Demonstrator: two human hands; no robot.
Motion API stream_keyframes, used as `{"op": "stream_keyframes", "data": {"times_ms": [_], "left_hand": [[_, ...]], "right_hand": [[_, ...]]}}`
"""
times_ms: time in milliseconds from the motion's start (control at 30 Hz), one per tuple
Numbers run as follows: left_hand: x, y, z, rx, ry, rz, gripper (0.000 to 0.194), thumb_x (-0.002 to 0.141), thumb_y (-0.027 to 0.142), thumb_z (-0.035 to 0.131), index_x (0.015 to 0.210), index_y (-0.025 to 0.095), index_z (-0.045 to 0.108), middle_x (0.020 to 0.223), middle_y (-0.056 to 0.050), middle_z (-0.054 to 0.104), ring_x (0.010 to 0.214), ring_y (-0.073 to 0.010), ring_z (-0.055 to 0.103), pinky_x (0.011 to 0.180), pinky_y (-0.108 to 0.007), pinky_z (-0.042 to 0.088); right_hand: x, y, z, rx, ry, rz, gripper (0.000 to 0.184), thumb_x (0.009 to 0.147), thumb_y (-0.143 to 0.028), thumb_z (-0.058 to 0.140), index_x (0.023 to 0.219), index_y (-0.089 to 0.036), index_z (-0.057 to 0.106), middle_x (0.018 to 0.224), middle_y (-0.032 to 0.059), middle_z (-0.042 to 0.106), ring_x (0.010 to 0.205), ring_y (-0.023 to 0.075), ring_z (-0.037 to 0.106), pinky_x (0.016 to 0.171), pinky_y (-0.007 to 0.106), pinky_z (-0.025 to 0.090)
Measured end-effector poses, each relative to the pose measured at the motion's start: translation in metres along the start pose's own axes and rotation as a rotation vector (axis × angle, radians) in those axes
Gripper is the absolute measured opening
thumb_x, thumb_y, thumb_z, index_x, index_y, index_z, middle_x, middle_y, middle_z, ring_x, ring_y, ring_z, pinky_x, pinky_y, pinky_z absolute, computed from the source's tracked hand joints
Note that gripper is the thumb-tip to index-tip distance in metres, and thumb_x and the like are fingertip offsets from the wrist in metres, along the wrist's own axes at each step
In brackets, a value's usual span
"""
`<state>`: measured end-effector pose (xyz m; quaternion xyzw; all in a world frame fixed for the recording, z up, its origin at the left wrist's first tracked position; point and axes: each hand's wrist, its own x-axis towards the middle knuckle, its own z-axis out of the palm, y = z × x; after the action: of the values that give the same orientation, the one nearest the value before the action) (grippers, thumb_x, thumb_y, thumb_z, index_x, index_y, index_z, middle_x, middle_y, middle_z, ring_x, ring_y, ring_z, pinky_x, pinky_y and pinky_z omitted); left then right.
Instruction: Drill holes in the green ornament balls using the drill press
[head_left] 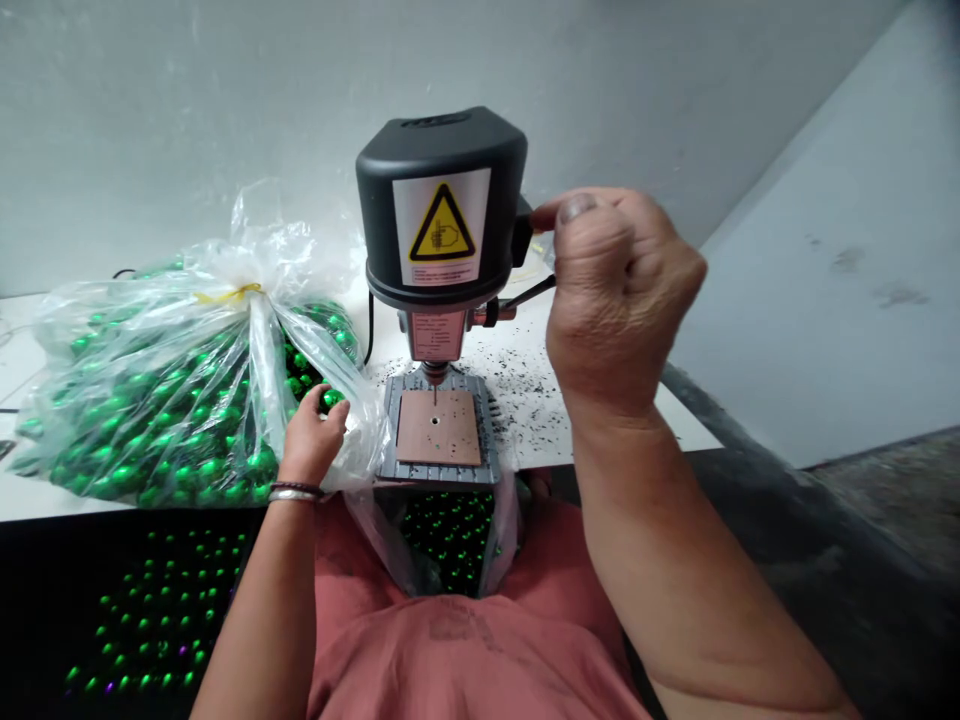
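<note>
My left hand (pixel 313 436) reaches to the mouth of a clear plastic bag (pixel 251 330), its fingers closed on a shiny green ball (pixel 331 399). A small black drill press (pixel 441 210) stands in front of me, its bit (pixel 435 392) above a square wooden board (pixel 420 440) with a hole in it. No ball rests on the hole. My right hand (pixel 622 290) is raised and curled at the press's right side. The feed lever (pixel 529 293) runs into this fist, where its end is hidden. One finger stretches towards the black switch box (pixel 522 232).
Many green balls (pixel 180 410) fill the bag, tied with a yellow strip. Dark shavings (pixel 525 400) litter the white table (pixel 690 430) and the press's slotted base (pixel 394 470). Below the table edge, more green balls (pixel 450 535) lie in plastic, and others (pixel 150 610) at lower left.
</note>
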<state>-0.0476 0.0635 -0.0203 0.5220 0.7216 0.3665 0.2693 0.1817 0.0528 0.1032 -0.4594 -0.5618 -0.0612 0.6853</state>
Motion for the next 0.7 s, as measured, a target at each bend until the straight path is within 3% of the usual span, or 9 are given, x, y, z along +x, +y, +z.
{"op": "stream_keyframes", "data": {"times_ms": [100, 200, 367, 600, 700], "left_hand": [[-0.014, 0.022, -0.004, -0.725, -0.239, -0.14, 0.044, 0.069, 0.029, 0.059, 0.11, 0.02, 0.047, 0.077, 0.0, 0.054, 0.059, -0.0089, 0.055, 0.054, -0.021, 0.045], [-0.024, 0.036, 0.003, -1.04, -0.402, -0.266, 0.035, 0.071, 0.022, 0.059, 0.105, 0.019, 0.05, 0.077, -0.001, 0.055, 0.064, -0.0089, 0.058, 0.05, -0.016, 0.044], [-0.026, 0.038, 0.022, -1.029, -0.46, -0.386, 0.026, 0.072, 0.013, 0.055, 0.098, 0.014, 0.055, 0.081, -0.005, 0.059, 0.079, -0.017, 0.064, 0.046, -0.015, 0.045], [-0.023, 0.043, 0.032, -0.855, -0.542, -0.354, 0.012, 0.069, 0.012, 0.057, 0.082, 0.01, 0.057, 0.078, -0.005, 0.06, 0.072, -0.0168, 0.065, 0.042, -0.015, 0.046], [-0.021, 0.044, 0.035, -0.843, -0.559, -0.352, 0.008, 0.071, 0.015, 0.058, 0.076, 0.01, 0.055, 0.074, -0.005, 0.059, 0.071, -0.0172, 0.065, 0.043, -0.016, 0.046]], "right_hand": [[0.0, 0.0, -0.001, -0.007, 0.006, 0.001, 0.032, 0.085, -0.029, 0.038, 0.079, -0.011, 0.063, 0.063, -0.0014, 0.053, 0.059, 0.0031, 0.043, 0.06, 0.018, 0.036], [-0.001, 0.0, -0.002, -0.002, -0.004, -0.007, 0.031, 0.085, -0.03, 0.038, 0.08, -0.011, 0.062, 0.064, -0.0016, 0.054, 0.059, 0.0025, 0.043, 0.06, 0.017, 0.036], [-0.003, 0.001, -0.004, 0.009, -0.029, 0.0, 0.03, 0.085, -0.03, 0.037, 0.079, -0.013, 0.061, 0.061, -0.0033, 0.051, 0.057, 0.0023, 0.042, 0.059, 0.017, 0.035], [0.015, 0.006, 0.004, 0.026, -0.028, 0.028, 0.034, 0.084, -0.037, 0.038, 0.069, -0.014, 0.059, 0.054, -0.0044, 0.039, 0.054, 0.0042, 0.037, 0.058, 0.021, 0.034], [0.032, 0.011, 0.013, -0.026, -0.061, 0.092, 0.033, 0.083, -0.033, 0.039, 0.065, -0.015, 0.059, 0.054, -0.0039, 0.042, 0.058, 0.0055, 0.04, 0.061, 0.022, 0.033]]}}
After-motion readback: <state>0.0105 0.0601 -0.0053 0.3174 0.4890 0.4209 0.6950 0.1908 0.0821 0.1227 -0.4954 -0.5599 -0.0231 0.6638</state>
